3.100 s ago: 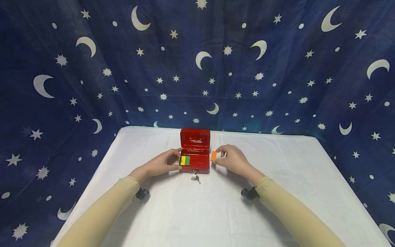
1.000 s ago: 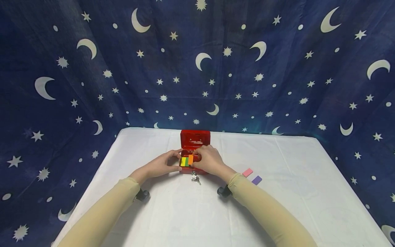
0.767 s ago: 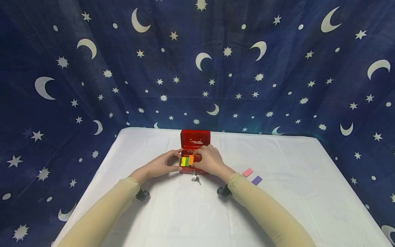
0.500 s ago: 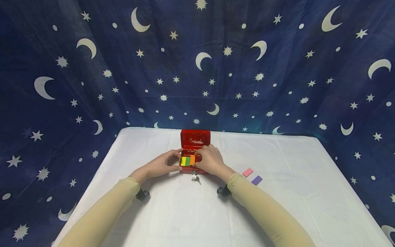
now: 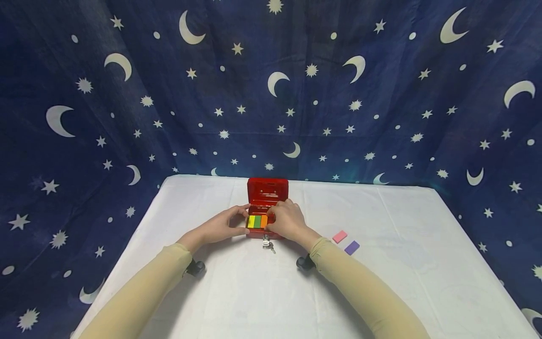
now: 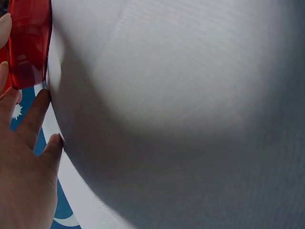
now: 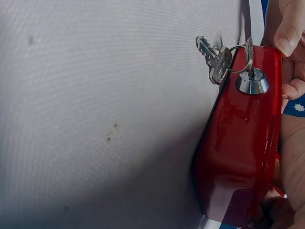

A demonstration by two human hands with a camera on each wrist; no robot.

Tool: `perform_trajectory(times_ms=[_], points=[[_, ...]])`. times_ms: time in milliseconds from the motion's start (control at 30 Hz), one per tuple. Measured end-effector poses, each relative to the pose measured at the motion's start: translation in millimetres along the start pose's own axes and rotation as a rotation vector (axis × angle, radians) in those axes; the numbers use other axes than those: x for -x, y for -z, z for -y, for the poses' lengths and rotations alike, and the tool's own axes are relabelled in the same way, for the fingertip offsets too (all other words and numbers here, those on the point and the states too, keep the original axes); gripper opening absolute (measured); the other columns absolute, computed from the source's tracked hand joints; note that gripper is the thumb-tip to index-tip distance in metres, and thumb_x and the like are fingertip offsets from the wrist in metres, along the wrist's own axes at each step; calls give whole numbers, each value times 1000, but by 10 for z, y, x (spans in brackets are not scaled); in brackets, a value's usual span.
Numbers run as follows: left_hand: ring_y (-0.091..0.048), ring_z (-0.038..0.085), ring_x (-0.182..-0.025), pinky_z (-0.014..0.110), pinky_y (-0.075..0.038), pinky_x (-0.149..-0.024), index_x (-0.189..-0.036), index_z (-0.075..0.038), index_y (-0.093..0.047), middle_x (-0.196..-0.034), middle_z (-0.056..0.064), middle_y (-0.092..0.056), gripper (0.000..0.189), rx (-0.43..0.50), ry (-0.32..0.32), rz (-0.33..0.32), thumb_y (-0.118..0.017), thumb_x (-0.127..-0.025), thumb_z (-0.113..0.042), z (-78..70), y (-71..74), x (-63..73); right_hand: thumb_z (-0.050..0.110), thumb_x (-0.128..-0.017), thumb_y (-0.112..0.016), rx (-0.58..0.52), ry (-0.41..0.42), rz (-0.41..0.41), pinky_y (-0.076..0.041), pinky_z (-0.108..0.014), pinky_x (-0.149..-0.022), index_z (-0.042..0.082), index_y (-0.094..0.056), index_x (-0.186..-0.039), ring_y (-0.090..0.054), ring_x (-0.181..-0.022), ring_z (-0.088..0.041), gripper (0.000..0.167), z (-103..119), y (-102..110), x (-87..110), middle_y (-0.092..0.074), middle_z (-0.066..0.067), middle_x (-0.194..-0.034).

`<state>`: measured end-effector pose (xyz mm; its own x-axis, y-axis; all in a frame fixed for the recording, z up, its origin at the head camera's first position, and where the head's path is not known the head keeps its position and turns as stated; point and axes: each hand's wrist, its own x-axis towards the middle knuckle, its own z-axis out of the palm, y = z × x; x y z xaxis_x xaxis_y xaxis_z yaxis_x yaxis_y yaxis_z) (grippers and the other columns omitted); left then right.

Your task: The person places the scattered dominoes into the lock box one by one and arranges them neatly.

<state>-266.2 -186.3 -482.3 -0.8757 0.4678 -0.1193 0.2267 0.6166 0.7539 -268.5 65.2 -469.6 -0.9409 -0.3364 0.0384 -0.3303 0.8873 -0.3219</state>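
Observation:
A red metal cash box (image 5: pixel 256 233) stands on the white table with its lid (image 5: pixel 267 190) up. Inside, a yellow block (image 5: pixel 251 221), a green block (image 5: pixel 257 221) and an orange block (image 5: pixel 264 221) lie side by side from the left wall. My left hand (image 5: pixel 218 226) holds the box's left end, thumb at the front corner and a finger at the back. Reaching in from the right, my right hand (image 5: pixel 289 220) has thumb and finger at the two ends of the orange block. The right wrist view shows the box's front lock (image 7: pixel 252 81) with keys (image 7: pixel 218 62) hanging.
To the right of the box, a pink block (image 5: pixel 339 236) and a purple block (image 5: pixel 352 247) lie on the white tablecloth (image 5: pixel 254 296). A dark blue curtain (image 5: pixel 237 89) with moons and stars rises behind the table and along both sides.
My right hand has carried the orange block from beside the box into it, then shifted it slightly right and down, level with the green one. My left hand stays at the box.

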Motion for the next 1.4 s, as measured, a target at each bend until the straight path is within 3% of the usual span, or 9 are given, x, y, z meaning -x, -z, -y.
perform_trajectory(times_ms=[867, 1400], points=[[-29, 23, -151, 62, -21, -120, -123, -26, -56, -164, -8, -35, 51, 13, 9, 7, -82, -85, -47, -17, -1, 13, 40, -79, -87, 56, 35, 6, -43, -33, -82, 20, -78, -114, -48, -93, -17, 42, 13, -25, -11, -71, 6, -99], [-29, 22, -151, 63, -21, -120, -122, -26, -56, -163, -9, -35, 49, 10, 3, 4, -82, -85, -47, -26, 13, 17, 40, -80, -87, 61, 37, 11, -43, -35, -87, 18, -78, -113, -49, -98, -19, 41, 24, -18, -6, -71, 3, -106]])
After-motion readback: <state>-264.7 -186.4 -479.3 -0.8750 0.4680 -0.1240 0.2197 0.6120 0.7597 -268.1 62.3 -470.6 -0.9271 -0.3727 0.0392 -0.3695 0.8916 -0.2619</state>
